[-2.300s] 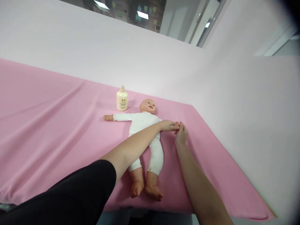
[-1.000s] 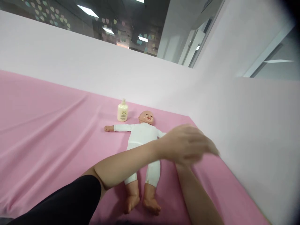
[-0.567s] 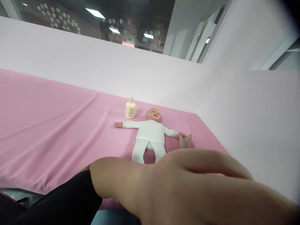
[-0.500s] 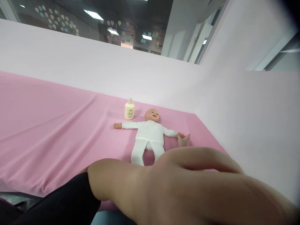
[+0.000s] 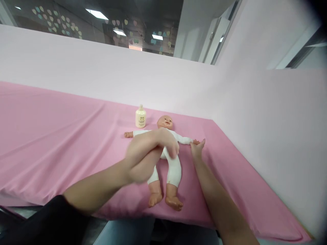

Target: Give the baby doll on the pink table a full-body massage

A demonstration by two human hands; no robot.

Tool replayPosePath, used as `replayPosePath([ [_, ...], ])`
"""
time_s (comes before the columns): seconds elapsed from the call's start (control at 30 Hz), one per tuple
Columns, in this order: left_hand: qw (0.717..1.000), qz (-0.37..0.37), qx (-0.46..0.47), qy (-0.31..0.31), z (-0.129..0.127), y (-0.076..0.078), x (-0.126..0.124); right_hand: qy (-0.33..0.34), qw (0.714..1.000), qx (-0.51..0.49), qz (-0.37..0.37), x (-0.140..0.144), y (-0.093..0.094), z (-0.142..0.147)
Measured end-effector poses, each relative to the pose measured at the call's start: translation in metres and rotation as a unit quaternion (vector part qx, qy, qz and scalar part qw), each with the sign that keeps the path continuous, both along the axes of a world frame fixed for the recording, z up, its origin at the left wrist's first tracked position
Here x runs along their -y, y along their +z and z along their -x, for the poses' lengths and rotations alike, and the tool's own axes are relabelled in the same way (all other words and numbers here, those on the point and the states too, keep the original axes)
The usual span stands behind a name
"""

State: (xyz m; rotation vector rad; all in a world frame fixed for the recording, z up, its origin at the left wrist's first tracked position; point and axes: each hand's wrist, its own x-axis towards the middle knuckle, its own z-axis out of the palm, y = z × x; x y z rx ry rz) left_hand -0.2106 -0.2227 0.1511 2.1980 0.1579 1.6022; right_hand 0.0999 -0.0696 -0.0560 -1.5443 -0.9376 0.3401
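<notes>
doll hand at right grip

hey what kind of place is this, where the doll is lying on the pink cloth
Probably an infant-care training or demo room, not a home. A baby doll in a white suit lies on a pink-draped table, a cream lotion bottle stands by its head, plain pale partitions surround it, and heart decorations hang under office-style ceiling lights behind.

Open cloth is seen left of the doll — behind its head, passage is narrowed by a bottle and the wall.
</notes>
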Motion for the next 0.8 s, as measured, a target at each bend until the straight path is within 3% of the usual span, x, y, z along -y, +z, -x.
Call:
replayPosePath([
  [0.1,0.968,0.052,-0.16,0.185,-0.007,-0.043,-0.073,-0.004,1.0,-0.013,0.001,0.002,0.002,0.003],
  [0.17,0.911,0.093,-0.255,0.31,0.007,-0.084,-0.12,0.004,1.0,-0.014,-0.007,0.003,0.004,0.004],
  [0.23,0.833,0.142,-0.318,0.43,0.032,-0.121,-0.155,0.017,1.0,-0.007,-0.018,0.002,0.004,0.004],
  [0.33,0.729,0.225,-0.38,0.523,0.069,-0.156,-0.182,0.027,0.999,0.012,-0.023,0.002,0.002,0.005],
  [0.4,0.699,0.279,-0.393,0.528,0.087,-0.166,-0.189,0.026,0.999,0.026,-0.02,0.002,0.001,0.006],
  [0.47,0.718,0.319,-0.377,0.491,0.098,-0.17,-0.192,0.022,0.999,0.044,-0.016,0.003,0.001,0.008],
  [0.53,0.769,0.364,-0.301,0.431,0.103,-0.172,-0.196,0.012,0.998,0.059,-0.019,0.006,0.003,0.011],
  [0.63,0.832,0.44,-0.06,0.331,0.098,-0.176,-0.204,-0.003,0.994,0.096,-0.046,0.013,0.014,0.021],
  [0.73,0.846,0.453,0.164,0.229,0.08,-0.179,-0.215,0.022,0.986,0.152,-0.068,0.019,0.036,0.043],
  [0.8,0.838,0.464,0.226,0.18,0.062,-0.179,-0.22,0.081,0.982,0.156,-0.063,0.018,0.051,0.066],
])
